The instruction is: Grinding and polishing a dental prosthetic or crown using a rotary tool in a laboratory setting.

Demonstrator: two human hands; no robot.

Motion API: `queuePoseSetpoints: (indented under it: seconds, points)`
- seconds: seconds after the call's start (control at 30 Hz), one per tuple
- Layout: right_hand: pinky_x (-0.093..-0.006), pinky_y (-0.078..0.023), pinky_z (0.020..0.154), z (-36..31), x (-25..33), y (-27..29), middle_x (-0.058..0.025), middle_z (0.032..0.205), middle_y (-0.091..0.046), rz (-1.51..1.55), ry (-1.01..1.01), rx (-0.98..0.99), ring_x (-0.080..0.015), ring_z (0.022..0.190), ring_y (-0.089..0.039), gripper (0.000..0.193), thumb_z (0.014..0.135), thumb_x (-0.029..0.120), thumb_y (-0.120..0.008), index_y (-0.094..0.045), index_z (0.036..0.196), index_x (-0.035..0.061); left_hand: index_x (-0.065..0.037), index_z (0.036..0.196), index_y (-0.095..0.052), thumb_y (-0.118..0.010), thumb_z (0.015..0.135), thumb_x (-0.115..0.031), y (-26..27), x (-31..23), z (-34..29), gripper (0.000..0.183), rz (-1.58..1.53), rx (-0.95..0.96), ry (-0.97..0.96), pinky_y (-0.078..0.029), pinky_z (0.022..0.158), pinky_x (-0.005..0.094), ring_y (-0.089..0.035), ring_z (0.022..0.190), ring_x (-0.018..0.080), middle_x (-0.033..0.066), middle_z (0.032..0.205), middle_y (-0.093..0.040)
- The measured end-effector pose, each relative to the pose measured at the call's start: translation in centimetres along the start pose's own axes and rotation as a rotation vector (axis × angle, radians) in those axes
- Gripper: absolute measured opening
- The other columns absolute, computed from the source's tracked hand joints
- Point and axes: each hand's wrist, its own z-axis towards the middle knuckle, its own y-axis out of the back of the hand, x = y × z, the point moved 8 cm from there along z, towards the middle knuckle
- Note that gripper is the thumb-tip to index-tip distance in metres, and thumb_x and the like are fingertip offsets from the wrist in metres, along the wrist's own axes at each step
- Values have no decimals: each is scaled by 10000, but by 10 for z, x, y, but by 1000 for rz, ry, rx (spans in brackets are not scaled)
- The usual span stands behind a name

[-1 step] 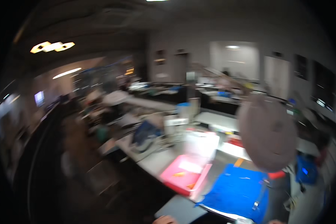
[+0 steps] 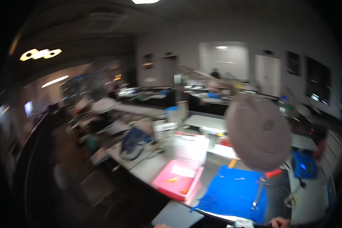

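Observation:
At the lower edge, my right hand [image 2: 279, 222] shows in part, beside the near right corner of a blue work mat [image 2: 228, 192]. Its fingers are too blurred and cut off to read. Only a sliver of my left hand [image 2: 162, 226] is visible, by a grey flat panel [image 2: 176, 215] at the table's front; its fingers are hidden. A slim metal tool [image 2: 257, 195] lies along the mat's right side. Left of the mat stands an open pink box [image 2: 169, 192] with orange pieces inside and its lid raised. A small pale object [image 2: 244, 223] sits at the mat's near edge.
A large round grey disc-shaped head [image 2: 259, 133] hangs over the mat's far side. A red object [image 2: 273, 173] and a blue item [image 2: 304, 165] lie to the right. A dark blue bag-like thing [image 2: 136, 142] is at the left. More cluttered benches stand behind.
The whole scene has shifted left in the picture as the head turned right. More of my right hand now shows, and less of my left hand.

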Motion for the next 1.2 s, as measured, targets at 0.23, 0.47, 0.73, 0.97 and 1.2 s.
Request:
queuePoseSetpoints:
  seconds: [0.23,0.47,0.73,0.97,1.2]
  points:
    - [-250,-403,487,22,-5,3,-20,578,-642,176,-174,-173,-57,511,-571,252,971,164,-668,-769,810,-3,-25,972,-764,-680,855,-15,-2,-26,-4,145,-184,-43,148,-551,804,382,-694,861,313,154,931,-735]
    - [-216,-339,481,13,-29,19,20,577,-560,262,-203,-161,-33,502,-492,266,1019,134,-587,-717,830,0,-2,1028,-750,-645,923,33,5,3,-36,153,-29,-10,354,-570,817,361,-740,913,301,163,978,-753]
    - [-241,-360,486,26,4,30,-19,611,-593,114,-159,-74,-61,517,-514,236,963,66,-631,-668,749,-25,30,996,-743,-583,945,47,33,26,-67,169,-270,-271,552,-566,637,261,-706,706,138,94,783,-707]
    - [-270,-369,574,103,59,108,-20,741,-591,-155,72,-51,-66,600,-501,172,1001,77,-616,-651,842,21,50,955,-719,-554,936,101,133,-14,44,174,-152,-483,244,-523,642,255,-657,678,132,108,778,-684]
    - [-295,-407,585,189,124,4,-80,689,-581,-231,314,291,-144,599,-548,76,924,42,-707,-685,889,-22,-18,1016,-748,-630,962,43,135,-5,161,143,122,-352,34,-507,614,250,-722,715,135,99,854,-751]
